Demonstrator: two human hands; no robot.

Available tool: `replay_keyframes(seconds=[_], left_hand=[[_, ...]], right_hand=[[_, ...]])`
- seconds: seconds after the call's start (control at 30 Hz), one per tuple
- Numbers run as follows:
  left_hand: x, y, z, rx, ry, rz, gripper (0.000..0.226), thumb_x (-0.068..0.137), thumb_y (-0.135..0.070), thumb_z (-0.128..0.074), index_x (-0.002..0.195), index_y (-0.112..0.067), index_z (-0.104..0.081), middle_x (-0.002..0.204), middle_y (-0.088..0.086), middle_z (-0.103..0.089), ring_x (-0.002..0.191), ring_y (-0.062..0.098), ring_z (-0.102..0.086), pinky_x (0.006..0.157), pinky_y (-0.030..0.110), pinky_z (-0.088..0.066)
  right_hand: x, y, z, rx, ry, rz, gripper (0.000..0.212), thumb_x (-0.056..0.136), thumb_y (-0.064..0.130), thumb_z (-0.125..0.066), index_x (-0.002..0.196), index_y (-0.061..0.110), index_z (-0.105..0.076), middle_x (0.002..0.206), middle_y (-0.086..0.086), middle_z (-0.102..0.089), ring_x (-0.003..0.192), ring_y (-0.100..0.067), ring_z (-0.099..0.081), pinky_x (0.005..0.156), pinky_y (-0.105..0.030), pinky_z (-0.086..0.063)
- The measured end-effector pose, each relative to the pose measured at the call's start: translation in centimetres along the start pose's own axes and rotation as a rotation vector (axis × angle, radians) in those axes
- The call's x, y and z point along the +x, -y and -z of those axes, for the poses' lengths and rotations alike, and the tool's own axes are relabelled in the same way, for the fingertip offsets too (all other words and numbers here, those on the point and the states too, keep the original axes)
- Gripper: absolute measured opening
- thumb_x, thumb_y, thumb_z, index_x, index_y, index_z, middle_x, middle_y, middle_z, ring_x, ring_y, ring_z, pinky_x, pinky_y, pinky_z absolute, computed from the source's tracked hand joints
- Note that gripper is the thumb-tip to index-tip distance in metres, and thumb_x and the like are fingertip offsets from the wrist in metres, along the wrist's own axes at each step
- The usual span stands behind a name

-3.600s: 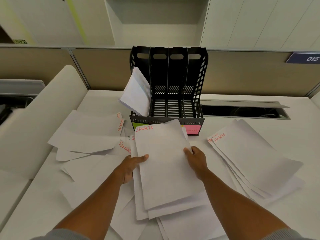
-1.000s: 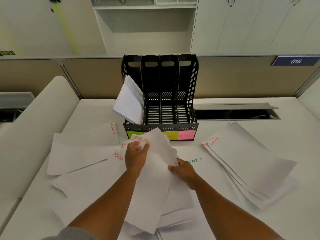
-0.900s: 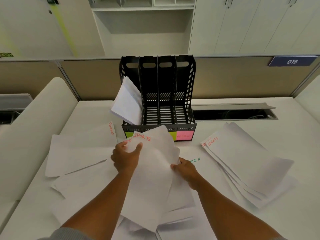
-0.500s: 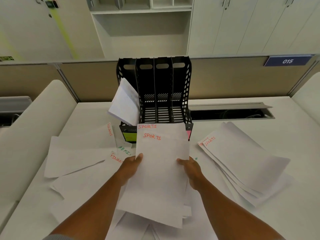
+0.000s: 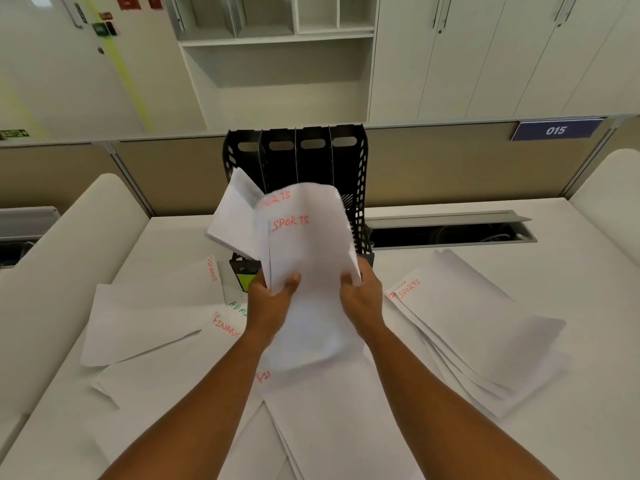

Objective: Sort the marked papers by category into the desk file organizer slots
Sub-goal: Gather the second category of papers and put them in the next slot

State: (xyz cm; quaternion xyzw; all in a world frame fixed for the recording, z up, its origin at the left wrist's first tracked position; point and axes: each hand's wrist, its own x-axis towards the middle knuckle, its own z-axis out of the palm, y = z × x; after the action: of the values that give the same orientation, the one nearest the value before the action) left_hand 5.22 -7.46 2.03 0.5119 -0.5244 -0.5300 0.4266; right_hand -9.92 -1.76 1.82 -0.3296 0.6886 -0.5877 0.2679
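Note:
I hold a small bundle of white sheets marked SPORTS (image 5: 308, 258) in red, raised in front of the black file organizer (image 5: 311, 157). My left hand (image 5: 273, 299) grips its left edge, my right hand (image 5: 360, 296) its right edge. The sheets curl and hide the organizer's lower front and most of its slots. White papers (image 5: 232, 216) lean out of the leftmost slot. A green label (image 5: 247, 280) shows on the organizer's base.
Loose sheets marked FINANCE (image 5: 166, 306) and ADMIN cover the desk's left side. A fanned stack headed SPORTS (image 5: 467, 323) lies to the right. More papers (image 5: 329, 410) lie under my forearms. An open cable tray (image 5: 446, 233) runs behind the organizer.
Both hands lifted the SPORTS sheets off the desk pile and carried them up and forward to the organizer. The sheets now curl inward between my hands.

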Motion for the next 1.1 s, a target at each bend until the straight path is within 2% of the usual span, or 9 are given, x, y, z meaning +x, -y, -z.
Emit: replay_keyframes(seconds=[0.07, 0.13, 0.2, 0.33, 0.47, 0.67, 0.73, 0.9, 1.1], left_hand=[[-0.2, -0.9, -1.3, -0.011, -0.034, -0.073, 0.048, 0.082, -0.039, -0.072, 0.124, -0.027, -0.051, 0.111, -0.001, -0.065, 0.1, 0.022, -0.065, 0.07, 0.026, -0.06], [-0.5, -1.1, -2.2, 0.005, -0.061, -0.122, 0.057, 0.082, -0.042, -0.07, 0.132, -0.029, -0.045, 0.12, 0.003, -0.061, 0.104, 0.023, -0.063, 0.079, 0.036, -0.06], [-1.0, -0.7, -2.6, -0.02, -0.069, -0.158, 0.059, 0.078, -0.043, -0.073, 0.129, -0.036, -0.044, 0.119, -0.001, -0.06, 0.101, 0.02, -0.064, 0.077, 0.03, -0.058], [-1.4, 0.8, -2.4, -0.005, -0.077, -0.12, 0.068, 0.07, -0.05, -0.076, 0.129, -0.037, -0.044, 0.117, -0.003, -0.059, 0.102, 0.017, -0.061, 0.071, 0.017, -0.055], [-1.2, 1.9, -2.3, 0.08, -0.149, -0.026, 0.063, 0.073, -0.049, -0.077, 0.124, -0.038, -0.042, 0.112, -0.001, -0.057, 0.101, 0.02, -0.058, 0.084, 0.038, -0.055], [-0.9, 1.6, -2.2, 0.079, -0.163, -0.063, 0.049, 0.074, -0.054, -0.071, 0.114, -0.034, -0.051, 0.103, -0.002, -0.064, 0.091, 0.021, -0.065, 0.062, 0.02, -0.055], [-0.7, 1.2, -2.2, 0.08, -0.209, -0.131, 0.043, 0.077, -0.05, -0.071, 0.113, -0.031, -0.054, 0.101, -0.006, -0.064, 0.088, 0.017, -0.066, 0.059, 0.014, -0.053], [0.6, 0.7, -1.7, 0.137, -0.285, -0.207, 0.049, 0.085, -0.04, -0.07, 0.124, -0.012, -0.059, 0.107, -0.004, -0.062, 0.094, 0.018, -0.062, 0.064, 0.016, -0.051], [1.0, 3.3, -1.2, 0.209, -0.124, 0.055, 0.041, 0.083, -0.034, -0.074, 0.115, -0.01, -0.065, 0.101, 0.005, -0.068, 0.09, 0.025, -0.066, 0.065, 0.025, -0.052]], right_hand=[[0.2, 1.0, -0.5, 0.008, 0.0, 0.072, 0.031, 0.094, 0.015, -0.054, 0.124, 0.02, -0.052, 0.104, 0.005, -0.06, 0.099, -0.018, -0.06, 0.075, -0.018, -0.053], [0.2, 1.4, -0.7, 0.049, 0.0, 0.125, 0.039, 0.093, 0.019, -0.057, 0.131, 0.023, -0.047, 0.109, 0.009, -0.057, 0.102, -0.012, -0.057, 0.074, -0.008, -0.049], [-0.1, 1.2, -0.5, 0.074, 0.004, 0.164, 0.042, 0.091, 0.023, -0.06, 0.131, 0.026, -0.046, 0.11, 0.013, -0.057, 0.1, -0.008, -0.055, 0.069, -0.003, -0.046], [-0.5, -0.3, 0.6, 0.002, 0.01, 0.156, 0.037, 0.088, 0.029, -0.064, 0.12, 0.037, -0.046, 0.107, 0.008, -0.061, 0.092, -0.011, -0.062, 0.076, -0.023, -0.055], [-0.9, -1.7, 1.5, -0.076, 0.003, 0.143, 0.03, 0.084, 0.039, -0.068, 0.107, 0.036, -0.049, 0.091, 0.023, -0.057, 0.08, 0.001, -0.06, 0.065, -0.008, -0.052], [-0.8, -2.6, 2.4, -0.108, 0.008, 0.119, 0.028, 0.085, 0.024, -0.065, 0.101, 0.04, -0.048, 0.088, 0.026, -0.056, 0.078, -0.001, -0.06, 0.063, -0.005, -0.045], [-0.5, -2.7, 2.7, -0.064, 0.001, 0.124, 0.033, 0.08, 0.015, -0.061, 0.095, 0.042, -0.051, 0.087, 0.022, -0.061, 0.078, -0.004, -0.062, 0.059, -0.008, -0.048], [-0.2, -3.3, 3.8, 0.038, -0.011, 0.043, 0.035, 0.073, 0.024, -0.049, 0.107, 0.029, -0.054, 0.097, 0.012, -0.064, 0.087, -0.005, -0.062, 0.06, -0.011, -0.049], [0.3, -6.4, 5.9, -0.226, -0.231, -0.125, 0.015, 0.093, 0.029, -0.047, 0.102, 0.024, -0.058, 0.101, 0.006, -0.063, 0.099, -0.017, -0.06, 0.083, -0.03, -0.048]])
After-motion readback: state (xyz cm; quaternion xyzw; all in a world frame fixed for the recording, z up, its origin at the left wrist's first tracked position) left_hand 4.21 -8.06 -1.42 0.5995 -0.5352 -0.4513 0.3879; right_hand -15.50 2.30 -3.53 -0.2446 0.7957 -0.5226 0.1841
